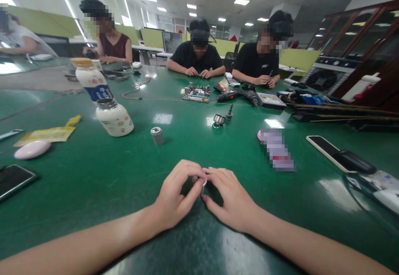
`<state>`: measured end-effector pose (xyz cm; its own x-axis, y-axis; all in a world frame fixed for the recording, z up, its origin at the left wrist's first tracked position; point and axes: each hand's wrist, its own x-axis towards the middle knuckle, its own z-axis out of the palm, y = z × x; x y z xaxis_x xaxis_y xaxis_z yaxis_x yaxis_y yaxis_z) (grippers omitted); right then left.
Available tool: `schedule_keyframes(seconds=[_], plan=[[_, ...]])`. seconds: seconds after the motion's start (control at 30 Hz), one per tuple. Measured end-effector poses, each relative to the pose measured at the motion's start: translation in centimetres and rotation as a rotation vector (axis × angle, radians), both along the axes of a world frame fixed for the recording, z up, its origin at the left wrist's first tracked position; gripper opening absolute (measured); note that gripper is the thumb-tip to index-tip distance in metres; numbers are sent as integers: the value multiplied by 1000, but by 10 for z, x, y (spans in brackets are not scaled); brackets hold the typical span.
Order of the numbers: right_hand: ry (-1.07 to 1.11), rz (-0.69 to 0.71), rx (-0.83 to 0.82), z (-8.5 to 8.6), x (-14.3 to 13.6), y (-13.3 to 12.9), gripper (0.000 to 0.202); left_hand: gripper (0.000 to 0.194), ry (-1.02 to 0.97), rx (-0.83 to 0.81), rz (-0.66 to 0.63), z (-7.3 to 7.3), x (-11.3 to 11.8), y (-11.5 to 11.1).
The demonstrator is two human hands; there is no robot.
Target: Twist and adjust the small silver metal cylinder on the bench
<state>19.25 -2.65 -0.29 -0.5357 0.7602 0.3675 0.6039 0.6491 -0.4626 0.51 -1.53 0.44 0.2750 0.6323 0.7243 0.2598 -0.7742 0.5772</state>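
My left hand (pixel 179 194) and my right hand (pixel 229 196) meet at the fingertips near the front of the green table. Between them is a small whitish and grey piece (pixel 204 182), mostly covered by the fingers. The left thumb and fingers pinch it, and the right thumb and fingertips press at its other side. Beyond the left hand a silver metal cylinder (pixel 157 136) stands upright. Farther off, a ribbed metal part with a ring (pixel 218 120) lies beside a small metal part with a dark stem (pixel 230 112).
A cream bottle (pixel 115 119) and a taller bottle (pixel 93 81) stand left. A circuit board (pixel 197 93) and power tools (pixel 229 96) lie beyond. Phones rest at the left (pixel 15 180) and right (pixel 330 152). Several people (pixel 199 56) sit across the table (pixel 137 183).
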Motion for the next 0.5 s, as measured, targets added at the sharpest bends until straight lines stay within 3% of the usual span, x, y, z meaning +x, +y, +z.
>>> schedule_keyframes(seconds=[0.5], plan=[[-20,-8,4,0,1,-1,33,21,61,-66,35,2,-1,-2]])
